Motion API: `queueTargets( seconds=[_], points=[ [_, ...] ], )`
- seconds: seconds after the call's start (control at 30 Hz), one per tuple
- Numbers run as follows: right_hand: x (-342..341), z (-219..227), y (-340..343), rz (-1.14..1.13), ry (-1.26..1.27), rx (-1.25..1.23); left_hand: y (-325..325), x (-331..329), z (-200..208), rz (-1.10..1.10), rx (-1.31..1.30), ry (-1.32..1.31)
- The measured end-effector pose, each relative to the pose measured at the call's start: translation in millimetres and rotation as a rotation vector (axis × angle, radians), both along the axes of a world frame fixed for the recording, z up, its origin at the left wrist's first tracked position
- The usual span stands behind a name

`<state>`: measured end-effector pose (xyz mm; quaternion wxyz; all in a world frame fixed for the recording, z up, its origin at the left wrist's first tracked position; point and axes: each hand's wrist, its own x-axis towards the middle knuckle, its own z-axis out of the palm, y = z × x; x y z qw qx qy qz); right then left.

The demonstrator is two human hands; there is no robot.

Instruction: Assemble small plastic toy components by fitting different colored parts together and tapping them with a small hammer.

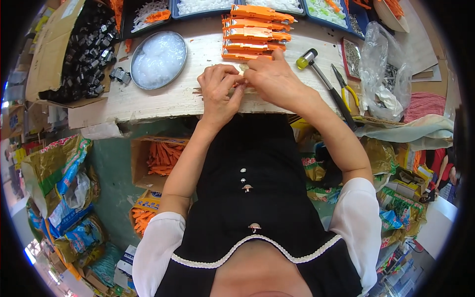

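My left hand (pixel 216 88) and my right hand (pixel 277 81) meet at the near edge of the white worktable (pixel 163 106). Their bent fingers are closed round an orange plastic piece (pixel 236 84), mostly covered by the fingers. A small pale part (pixel 244 67) shows between the two hands; which hand touches it I cannot tell. Just beyond my fingers lies a row of several long orange plastic toy-vehicle bodies (pixel 255 32), side by side. To the left of my left hand stands a round metal dish (pixel 157 59) with a translucent whitish jelly-like mass.
At right lie a hammer (pixel 321 76) and yellow-handled pliers (pixel 349 91), beside a clear plastic bag (pixel 381 64). A cardboard box (pixel 49 74) of black parts stands left. Blue trays (pixel 175 12) of small white parts line the back. Boxes of orange pieces (pixel 163 157) sit below.
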<state>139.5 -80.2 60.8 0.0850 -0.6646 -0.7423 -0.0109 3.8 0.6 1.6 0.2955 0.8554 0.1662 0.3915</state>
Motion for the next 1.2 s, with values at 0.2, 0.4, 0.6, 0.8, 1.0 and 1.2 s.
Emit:
queueTargets(
  seconds=[0.2, 0.4, 0.6, 0.8, 1.0, 1.2],
  points=[
    [70.8, 17.2, -57.5, -0.265, 0.263, 0.225, 0.2, -2.6, 3.6, 0.011, -0.013, 0.075],
    [197.9, 17.4, -172.3, -0.77, -0.156, 0.366, 6.3, -2.4, 14.8, -0.013, 0.06, 0.186],
    [262.8, -6.8, -269.0, -1.179, -0.334, -0.108, 10.6, 8.1, 15.6, -0.105, 0.099, 0.258],
    [235.6, -5.8, -236.8, -1.068, -0.315, -0.248, 8.2, 1.2, 22.4, -0.116, 0.187, 0.276],
    [229.0, -28.4, -225.0, -0.969, -0.125, -0.276, 10.2, -0.9, 18.5, -0.158, 0.246, 0.276],
    [231.0, -20.3, -217.9, -0.97, -0.097, -0.267, 108.6, -6.4, 40.0, 0.168, 0.205, 0.161]
  ],
)
